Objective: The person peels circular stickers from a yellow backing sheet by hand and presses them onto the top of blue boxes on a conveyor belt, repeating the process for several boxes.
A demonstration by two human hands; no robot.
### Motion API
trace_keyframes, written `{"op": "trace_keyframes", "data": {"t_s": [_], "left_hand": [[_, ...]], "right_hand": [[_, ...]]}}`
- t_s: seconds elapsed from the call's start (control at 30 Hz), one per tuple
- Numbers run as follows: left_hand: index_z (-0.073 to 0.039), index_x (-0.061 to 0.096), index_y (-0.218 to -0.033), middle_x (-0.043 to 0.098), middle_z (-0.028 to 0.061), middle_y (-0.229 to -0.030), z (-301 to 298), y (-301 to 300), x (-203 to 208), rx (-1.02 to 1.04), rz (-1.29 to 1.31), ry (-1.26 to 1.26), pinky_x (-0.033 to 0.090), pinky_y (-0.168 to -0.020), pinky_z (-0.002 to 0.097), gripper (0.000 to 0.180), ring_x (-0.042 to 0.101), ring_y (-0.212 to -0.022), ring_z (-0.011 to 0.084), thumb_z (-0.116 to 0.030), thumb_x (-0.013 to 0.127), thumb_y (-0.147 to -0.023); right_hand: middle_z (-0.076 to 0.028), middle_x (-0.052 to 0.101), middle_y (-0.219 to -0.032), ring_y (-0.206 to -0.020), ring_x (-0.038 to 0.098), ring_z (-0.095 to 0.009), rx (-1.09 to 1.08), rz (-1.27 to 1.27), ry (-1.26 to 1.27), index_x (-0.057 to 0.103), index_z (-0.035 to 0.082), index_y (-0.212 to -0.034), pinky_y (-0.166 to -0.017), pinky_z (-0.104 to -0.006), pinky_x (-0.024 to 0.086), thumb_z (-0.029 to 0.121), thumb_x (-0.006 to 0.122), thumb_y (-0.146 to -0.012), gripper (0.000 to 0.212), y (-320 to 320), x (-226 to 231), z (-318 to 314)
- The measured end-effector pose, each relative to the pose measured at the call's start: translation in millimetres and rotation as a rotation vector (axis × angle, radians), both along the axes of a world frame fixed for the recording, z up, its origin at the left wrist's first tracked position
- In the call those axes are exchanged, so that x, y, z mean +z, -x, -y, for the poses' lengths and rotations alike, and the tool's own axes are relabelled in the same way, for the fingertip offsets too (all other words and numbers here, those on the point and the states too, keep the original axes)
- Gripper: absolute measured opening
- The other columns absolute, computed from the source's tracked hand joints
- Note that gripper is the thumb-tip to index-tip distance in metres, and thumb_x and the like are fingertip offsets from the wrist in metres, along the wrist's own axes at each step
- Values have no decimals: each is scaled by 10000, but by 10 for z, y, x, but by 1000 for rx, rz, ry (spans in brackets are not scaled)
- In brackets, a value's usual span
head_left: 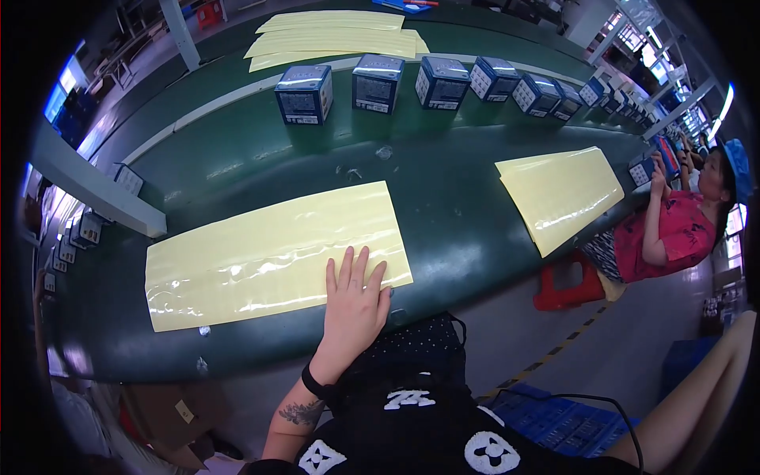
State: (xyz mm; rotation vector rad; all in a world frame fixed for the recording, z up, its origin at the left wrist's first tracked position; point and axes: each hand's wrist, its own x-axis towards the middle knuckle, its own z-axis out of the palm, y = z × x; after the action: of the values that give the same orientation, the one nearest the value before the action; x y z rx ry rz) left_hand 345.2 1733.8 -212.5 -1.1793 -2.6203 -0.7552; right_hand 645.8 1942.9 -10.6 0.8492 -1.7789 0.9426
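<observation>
My left hand lies flat with its fingers spread on the near right part of a long pale yellow sheet. The sheet has a glossy clear film or strips on it and rests on the dark green table. A black band circles my left wrist. My right forearm reaches out to the lower right, and its hand is outside the picture. Right of the first sheet, a smaller stack of yellow sheets lies near the table's front edge.
Blue and white boxes line the far side of the green table. More yellow sheets lie behind them. A post stands at left. At right a co-worker in red sits near a red stool; blue crates are on the floor.
</observation>
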Motion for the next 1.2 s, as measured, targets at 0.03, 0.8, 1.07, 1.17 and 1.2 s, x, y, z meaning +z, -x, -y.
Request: {"op": "trace_keyframes", "data": {"t_s": [0.03, 0.8, 1.07, 1.17, 1.2], "left_hand": [[-42, 591, -1243, 467, 222, -1404, -15, -7, -1, 5, -11, 5, 223, -1141, 578, 375, 362, -1378, 404, -190, 623, -900], [-10, 518, -1318, 420, 257, -1439, -97, -173, -74, 183, 83, -56, 208, -1150, 570, 501, 343, -1393, 416, -184, 670, -873], [-13, 561, -1287, 426, 240, -1443, -162, -232, 28, 206, 56, 57, 252, -1128, 561, 467, 366, -1383, 400, -212, 678, -881], [-30, 583, -1268, 473, 206, -1411, -161, -189, 14, 211, 71, 31, 251, -1133, 551, 443, 386, -1374, 367, -231, 671, -883], [-30, 583, -1268, 473, 206, -1411, -150, -161, 11, 214, 77, 37, 251, -1133, 551, 443, 386, -1374, 367, -231, 671, -883]], "right_hand": [[-106, 642, -1211, -1225, 537, -293, 6, -2, 2, 592, 84, -1139, -1056, -484, 306, 380, 703, -844, 433, 17, 21, -23], [-154, 690, -1087, -1051, 645, -335, -67, 685, -16, 653, 17, -1075, -978, -494, 438, 128, 769, -748, 365, 1924, -943, -329], [-150, 571, -1354, -1339, 465, -324, -253, 792, -383, 530, 17, -1331, -1114, -485, 314, 149, 710, -841, 538, 2573, -1805, -120], [-147, 555, -1379, -1358, 448, -305, -239, 830, -429, 525, 34, -1352, -1129, -485, 292, 174, 706, -852, 550, 2667, -1821, -79], [-143, 554, -1382, -1360, 448, -292, -233, 846, -466, 527, 40, -1354, -1134, -486, 283, 190, 705, -857, 549, 2697, -1809, -75]]}}
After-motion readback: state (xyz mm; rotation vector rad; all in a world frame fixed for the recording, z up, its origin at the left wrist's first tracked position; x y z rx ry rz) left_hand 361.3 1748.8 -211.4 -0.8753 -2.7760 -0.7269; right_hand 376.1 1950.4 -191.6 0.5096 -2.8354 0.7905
